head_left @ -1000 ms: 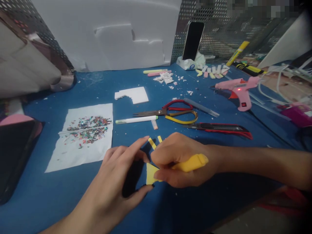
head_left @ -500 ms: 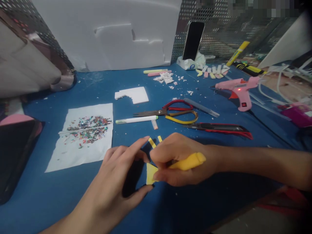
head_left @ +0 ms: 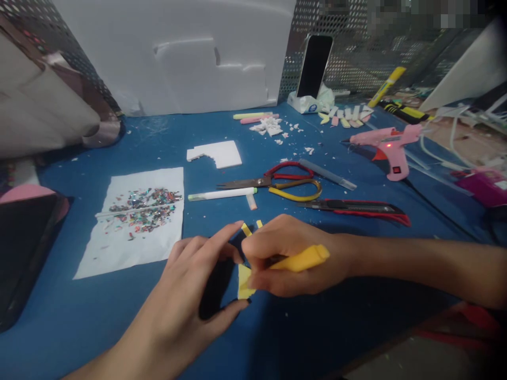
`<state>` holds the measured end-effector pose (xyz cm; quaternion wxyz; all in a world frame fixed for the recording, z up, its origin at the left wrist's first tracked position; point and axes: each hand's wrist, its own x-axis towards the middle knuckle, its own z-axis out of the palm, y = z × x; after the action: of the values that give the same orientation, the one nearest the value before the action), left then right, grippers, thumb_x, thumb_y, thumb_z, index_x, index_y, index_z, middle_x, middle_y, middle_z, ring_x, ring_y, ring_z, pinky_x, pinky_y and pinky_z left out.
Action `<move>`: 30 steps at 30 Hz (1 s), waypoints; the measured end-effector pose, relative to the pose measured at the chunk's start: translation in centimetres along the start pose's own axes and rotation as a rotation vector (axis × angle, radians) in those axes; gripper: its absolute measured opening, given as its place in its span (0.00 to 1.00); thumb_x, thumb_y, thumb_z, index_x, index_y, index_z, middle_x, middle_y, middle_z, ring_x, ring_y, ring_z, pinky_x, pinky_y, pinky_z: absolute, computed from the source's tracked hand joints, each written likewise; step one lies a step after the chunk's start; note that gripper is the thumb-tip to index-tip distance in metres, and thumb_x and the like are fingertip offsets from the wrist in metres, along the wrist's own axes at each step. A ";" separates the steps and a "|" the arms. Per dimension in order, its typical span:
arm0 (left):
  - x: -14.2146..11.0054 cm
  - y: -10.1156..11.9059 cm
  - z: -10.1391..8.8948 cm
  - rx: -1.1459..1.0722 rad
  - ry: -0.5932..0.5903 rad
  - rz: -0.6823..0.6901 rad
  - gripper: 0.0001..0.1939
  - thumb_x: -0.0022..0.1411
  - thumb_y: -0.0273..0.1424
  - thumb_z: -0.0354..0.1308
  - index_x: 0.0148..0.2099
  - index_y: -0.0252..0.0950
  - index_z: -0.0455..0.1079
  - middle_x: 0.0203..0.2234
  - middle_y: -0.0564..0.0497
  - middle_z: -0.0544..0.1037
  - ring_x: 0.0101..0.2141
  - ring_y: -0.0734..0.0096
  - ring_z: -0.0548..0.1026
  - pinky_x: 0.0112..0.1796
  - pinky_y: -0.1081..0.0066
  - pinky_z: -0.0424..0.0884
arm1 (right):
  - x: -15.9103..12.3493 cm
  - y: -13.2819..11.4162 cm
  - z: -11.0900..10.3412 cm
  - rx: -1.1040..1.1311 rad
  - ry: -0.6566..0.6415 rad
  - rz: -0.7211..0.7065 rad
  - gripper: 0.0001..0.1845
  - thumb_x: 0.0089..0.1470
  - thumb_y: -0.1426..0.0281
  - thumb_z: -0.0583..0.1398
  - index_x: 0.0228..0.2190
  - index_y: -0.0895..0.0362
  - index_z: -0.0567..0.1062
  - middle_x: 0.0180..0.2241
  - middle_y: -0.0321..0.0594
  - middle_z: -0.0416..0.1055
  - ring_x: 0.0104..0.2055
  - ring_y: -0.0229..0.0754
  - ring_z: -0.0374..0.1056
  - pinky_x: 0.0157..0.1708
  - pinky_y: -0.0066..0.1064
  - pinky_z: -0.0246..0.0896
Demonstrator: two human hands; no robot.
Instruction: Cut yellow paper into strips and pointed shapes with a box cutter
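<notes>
My right hand (head_left: 289, 256) is closed round a yellow marker (head_left: 303, 259), its tip end hidden behind my fingers. Below it lies a small yellow piece (head_left: 244, 279) with a ragged lower edge, partly covered by my right fingertips. My left hand (head_left: 186, 285) grips this piece by its edges, thumb at the near side and a finger at the far side, while the index finger reaches forward. Two narrow yellow strips (head_left: 246, 230) lie just beyond my fingers. A small pale cap (head_left: 251, 201) rests farther off, beside a white pen (head_left: 222, 194).
Scissors (head_left: 261, 182) and a red-black box cutter (head_left: 356, 207) lie beyond my right hand. A pink glue gun (head_left: 390, 145) stands right, its light lit. Paper (head_left: 95, 258) with glittery flakes lies left. Behind are a cut white board (head_left: 225, 154), white scraps (head_left: 267, 126) and a propped phone (head_left: 315, 66).
My right hand and the marker have shifted slightly left and away from me over the yellow piece, covering more of it. My left hand has stayed in place.
</notes>
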<state>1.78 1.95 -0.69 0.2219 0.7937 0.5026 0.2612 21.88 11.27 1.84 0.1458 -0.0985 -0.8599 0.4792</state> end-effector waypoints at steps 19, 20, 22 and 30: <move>-0.1 0.0 0.1 0.004 -0.019 -0.013 0.36 0.60 0.30 0.58 0.66 0.45 0.45 0.49 0.50 0.71 0.44 0.64 0.69 0.46 0.62 0.62 | 0.1 0.2 -0.3 -0.032 0.018 -0.017 0.20 0.60 0.63 0.55 0.21 0.58 0.58 0.18 0.27 0.52 0.21 0.28 0.48 0.23 0.20 0.45; -0.1 0.0 0.1 0.002 -0.018 -0.009 0.36 0.60 0.30 0.58 0.66 0.45 0.45 0.50 0.50 0.70 0.44 0.64 0.69 0.47 0.62 0.62 | 0.1 0.1 -0.3 -0.026 0.022 -0.014 0.20 0.60 0.62 0.55 0.21 0.58 0.58 0.18 0.27 0.52 0.20 0.28 0.48 0.23 0.20 0.45; -0.1 -0.1 0.1 -0.004 -0.012 -0.008 0.37 0.60 0.31 0.58 0.66 0.45 0.45 0.50 0.51 0.70 0.45 0.65 0.69 0.47 0.63 0.62 | 0.1 0.1 -0.3 -0.025 0.021 -0.017 0.18 0.60 0.62 0.56 0.22 0.59 0.61 0.20 0.29 0.57 0.22 0.28 0.52 0.24 0.20 0.47; -0.1 -0.1 0.2 0.012 0.010 0.004 0.36 0.60 0.31 0.58 0.66 0.44 0.46 0.51 0.50 0.69 0.44 0.65 0.69 0.47 0.64 0.63 | 0.1 0.4 -0.1 -0.075 0.029 -0.074 0.17 0.58 0.64 0.57 0.22 0.59 0.63 0.20 0.30 0.59 0.25 0.30 0.55 0.27 0.22 0.48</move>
<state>1.80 1.86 -0.91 0.2142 0.7945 0.5038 0.2628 21.82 11.58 1.53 0.1722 -0.0792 -0.8781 0.4394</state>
